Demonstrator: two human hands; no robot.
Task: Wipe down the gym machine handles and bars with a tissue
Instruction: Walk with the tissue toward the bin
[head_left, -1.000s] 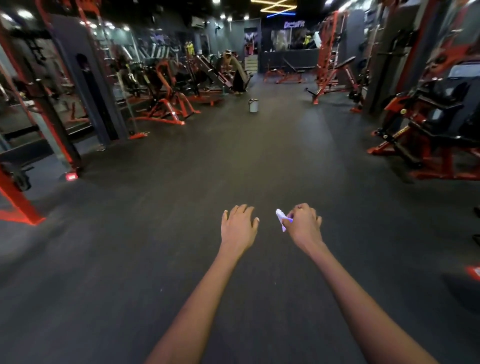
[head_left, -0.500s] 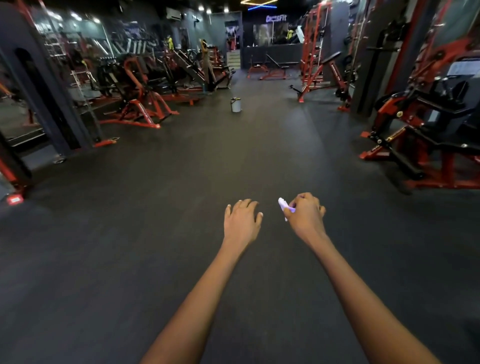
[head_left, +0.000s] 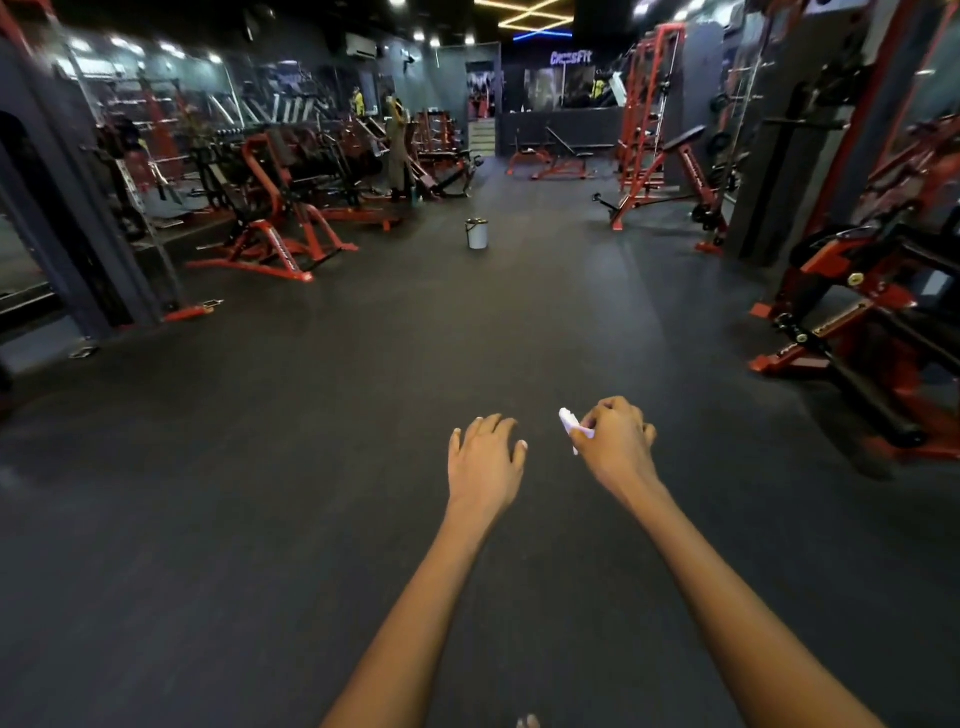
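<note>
Both arms reach out over the dark rubber floor (head_left: 260, 519), bare to the elbow. The right hand (head_left: 618, 441) is curled, its fingers and thumb pinching a small white tissue (head_left: 570, 422), which sticks out from the thumb side of the fist toward the left hand (head_left: 485, 457). The left hand holds nothing; its fingers are loosely spread and slightly bent, palm down, just beside the right hand but not touching it or the tissue.

Neither hand is on any equipment. Well ahead of the two hands, out in the open aisle, stands a small pale bucket (head_left: 477, 234) with a dark rim. Far to the right of the right hand sits a red and black gym machine (head_left: 862, 322), its low frame resting on the floor. Far to the left and ahead of the left hand is another red machine (head_left: 275, 228) with angled legs, and behind it a row of further red frames. Beyond the bucket, a red rack with an inclined bench (head_left: 665, 166) stands on the right side of the aisle. At the back wall a lit sign (head_left: 570, 58) glows under ceiling lights.
</note>
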